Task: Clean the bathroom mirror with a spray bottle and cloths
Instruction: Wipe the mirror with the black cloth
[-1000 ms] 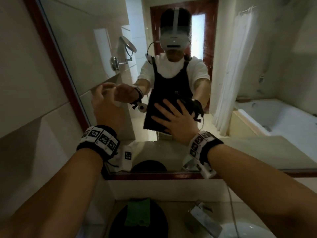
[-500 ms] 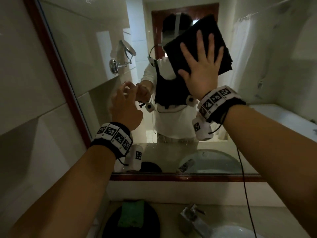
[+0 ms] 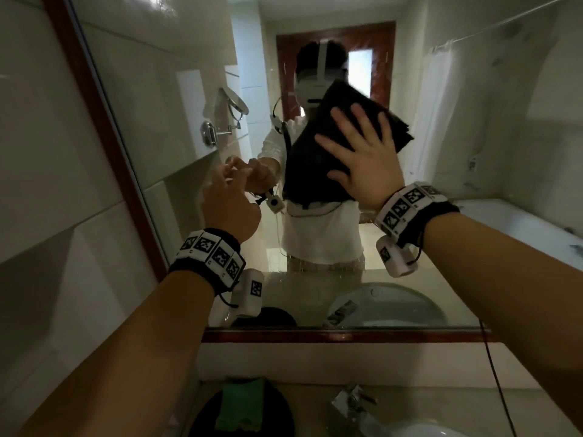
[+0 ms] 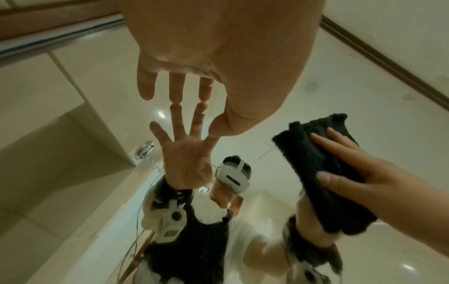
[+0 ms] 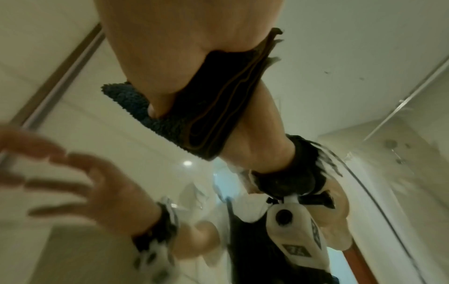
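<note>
The wall mirror [image 3: 189,89] has a red-brown frame. My right hand [image 3: 362,146] lies flat with spread, straight fingers on a folded dark cloth [image 3: 391,127] and presses it to the glass at head height. The left wrist view shows the cloth [image 4: 316,163] under the right hand [image 4: 364,173]. In the right wrist view the cloth [image 5: 206,119] sits between palm and glass. My left hand [image 3: 227,193] is empty, left of the cloth. Its straight fingertips [image 4: 145,92] touch the glass. No spray bottle is in view.
On the counter below lie a green cloth [image 3: 243,405] on a dark round object, a chrome faucet [image 3: 350,402] and the white basin [image 3: 419,432]. The mirror's lower frame [image 3: 347,335] runs above them. The glass reflects a swing-arm mirror [image 3: 233,102] and the bathtub [image 3: 520,222].
My right hand swept the dark cloth up the glass from waist height to head height, then slid slightly back down. My left hand stayed at the left, fingertips near the glass.
</note>
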`<state>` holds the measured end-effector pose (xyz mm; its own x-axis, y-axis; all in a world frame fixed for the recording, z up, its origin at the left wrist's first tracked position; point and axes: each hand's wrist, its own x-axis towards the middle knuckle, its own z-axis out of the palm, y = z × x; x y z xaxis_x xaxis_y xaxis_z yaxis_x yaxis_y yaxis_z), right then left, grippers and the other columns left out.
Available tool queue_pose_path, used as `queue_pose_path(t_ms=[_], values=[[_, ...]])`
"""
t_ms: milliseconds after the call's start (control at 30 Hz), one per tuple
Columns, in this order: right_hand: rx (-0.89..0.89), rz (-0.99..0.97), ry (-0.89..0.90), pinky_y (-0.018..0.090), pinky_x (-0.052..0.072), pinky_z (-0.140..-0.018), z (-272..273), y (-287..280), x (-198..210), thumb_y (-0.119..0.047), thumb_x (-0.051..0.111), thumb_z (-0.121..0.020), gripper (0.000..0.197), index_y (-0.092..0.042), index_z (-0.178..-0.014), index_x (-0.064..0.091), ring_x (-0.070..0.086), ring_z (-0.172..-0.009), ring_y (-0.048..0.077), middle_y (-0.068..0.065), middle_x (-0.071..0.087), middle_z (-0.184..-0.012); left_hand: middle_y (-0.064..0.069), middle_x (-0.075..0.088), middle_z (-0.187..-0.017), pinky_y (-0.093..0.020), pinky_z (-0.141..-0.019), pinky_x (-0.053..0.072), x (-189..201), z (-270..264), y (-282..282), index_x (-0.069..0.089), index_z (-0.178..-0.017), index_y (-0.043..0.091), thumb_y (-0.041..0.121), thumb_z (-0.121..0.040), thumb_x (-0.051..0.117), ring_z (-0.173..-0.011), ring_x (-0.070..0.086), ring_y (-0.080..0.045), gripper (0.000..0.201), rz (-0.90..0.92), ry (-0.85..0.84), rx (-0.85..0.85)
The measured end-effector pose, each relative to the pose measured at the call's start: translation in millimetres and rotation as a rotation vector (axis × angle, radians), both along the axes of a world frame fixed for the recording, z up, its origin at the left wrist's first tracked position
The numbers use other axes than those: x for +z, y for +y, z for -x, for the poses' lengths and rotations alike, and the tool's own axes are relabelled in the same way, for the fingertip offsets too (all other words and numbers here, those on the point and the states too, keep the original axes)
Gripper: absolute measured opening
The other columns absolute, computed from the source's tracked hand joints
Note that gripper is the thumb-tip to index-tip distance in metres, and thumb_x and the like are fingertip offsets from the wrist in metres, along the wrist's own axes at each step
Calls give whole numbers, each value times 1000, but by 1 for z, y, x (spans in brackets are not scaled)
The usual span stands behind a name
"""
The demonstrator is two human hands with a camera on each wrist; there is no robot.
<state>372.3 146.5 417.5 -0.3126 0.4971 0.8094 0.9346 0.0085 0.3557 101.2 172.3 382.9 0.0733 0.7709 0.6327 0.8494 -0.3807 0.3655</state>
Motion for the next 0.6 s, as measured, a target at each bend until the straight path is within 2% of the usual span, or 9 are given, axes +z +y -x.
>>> queue_pose_path(t_ms=[133,267,333,500,600], values=[[-18,-77,218,64,4,-116,21,6,48,-49,60,-86,73,-39,-150,27,4,-149,37,6,8,-164,-5,32,-148,-51,-108,39,14,9,0,52,-138,32,18,-82,64,-130,38,-35,59,38,53,5],[-57,-87,249,66,3,-115,56,20,74,-46,59,-88,73,-39,-151,24,1,-149,40,9,5,-164,-1,25,-155,-46,-109,40,23,14,2,47,-142,36,14,-83,63,-135,33,-32,65,-19,41,3],[-45,-75,204,67,3,-114,69,23,71,-45,60,-87,73,-38,-151,25,1,-149,40,9,5,-164,1,24,-155,-44,-108,41,24,14,4,46,-142,37,12,-80,64,-135,34,-30,69,-63,53,-21],[28,21,-72,66,5,-115,77,24,31,-45,61,-87,71,-37,-150,29,3,-149,38,7,8,-164,-1,32,-150,-40,-103,44,20,13,11,52,-136,32,8,-71,66,-129,42,-29,71,-124,32,-46],[71,37,-104,65,8,-115,66,21,13,-44,58,-91,62,-36,-147,36,9,-149,37,6,15,-163,-1,34,-150,-44,-102,46,21,12,10,53,-134,32,8,-72,67,-128,44,-30,68,-132,29,-41]])
